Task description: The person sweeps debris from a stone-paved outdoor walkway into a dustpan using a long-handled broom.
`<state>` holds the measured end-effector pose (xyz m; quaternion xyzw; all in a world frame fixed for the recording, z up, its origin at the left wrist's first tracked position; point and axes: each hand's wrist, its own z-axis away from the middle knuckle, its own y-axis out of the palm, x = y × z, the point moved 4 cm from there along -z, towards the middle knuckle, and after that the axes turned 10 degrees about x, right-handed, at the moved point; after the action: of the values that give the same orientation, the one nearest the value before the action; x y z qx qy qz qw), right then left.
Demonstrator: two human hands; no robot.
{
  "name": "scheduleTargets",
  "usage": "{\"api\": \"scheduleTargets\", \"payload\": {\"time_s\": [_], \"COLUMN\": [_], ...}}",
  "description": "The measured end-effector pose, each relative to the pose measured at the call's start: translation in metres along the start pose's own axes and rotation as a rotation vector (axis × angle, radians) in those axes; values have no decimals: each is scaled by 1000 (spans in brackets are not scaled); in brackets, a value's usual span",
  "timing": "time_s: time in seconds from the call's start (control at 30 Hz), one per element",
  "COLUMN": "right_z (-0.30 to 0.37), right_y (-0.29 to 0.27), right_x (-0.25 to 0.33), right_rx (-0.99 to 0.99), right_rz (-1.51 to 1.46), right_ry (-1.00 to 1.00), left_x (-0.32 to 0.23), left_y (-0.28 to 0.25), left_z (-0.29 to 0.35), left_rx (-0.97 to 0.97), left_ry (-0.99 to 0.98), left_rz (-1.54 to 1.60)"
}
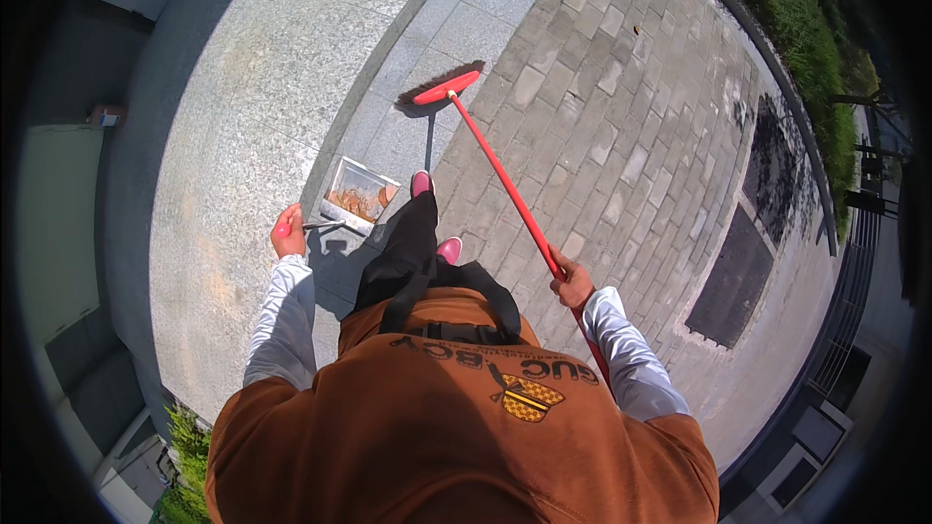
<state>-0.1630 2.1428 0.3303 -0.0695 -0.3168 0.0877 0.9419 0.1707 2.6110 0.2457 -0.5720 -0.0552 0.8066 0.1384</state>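
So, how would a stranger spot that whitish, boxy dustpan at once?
Find the broad, pale speckled stone surface on the left, then the grey tiled strip along its right edge. There, left of the forward pink shoe, is the whitish, boxy dustpan. Unlike the long-handled red broom, it is an open-topped box holding brown debris, apparently dry leaves.

The dustpan (361, 226), with debris (357, 204) in it, is to the right of the left hand (288, 233), while the broom (509, 191) reaches from the paving slabs (474, 36) farther ahead back to the right hand (576, 285).
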Motion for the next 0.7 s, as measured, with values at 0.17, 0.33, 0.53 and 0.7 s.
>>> {"api": "scheduleTargets", "payload": {"time_s": [0.17, 0.33, 0.53, 0.7], "right_z": [-6, -61, -186, -281], "right_y": [-29, -67, -145, -241], "right_x": [50, 80, 139, 200], "right_rx": [136, 92, -10, -145], "right_rz": [-24, 75, 125, 122], "right_ry": [296, 20, 2, 78], "left_x": [-24, -54, -122, -167], "left_y": [49, 92, 133, 173], "left_z": [-67, -141, -204, -240], "left_rx": [26, 91, 110, 145], "left_ry": [-3, -31, -57, -53], "left_rz": [-7, -17, -31, -25]}}
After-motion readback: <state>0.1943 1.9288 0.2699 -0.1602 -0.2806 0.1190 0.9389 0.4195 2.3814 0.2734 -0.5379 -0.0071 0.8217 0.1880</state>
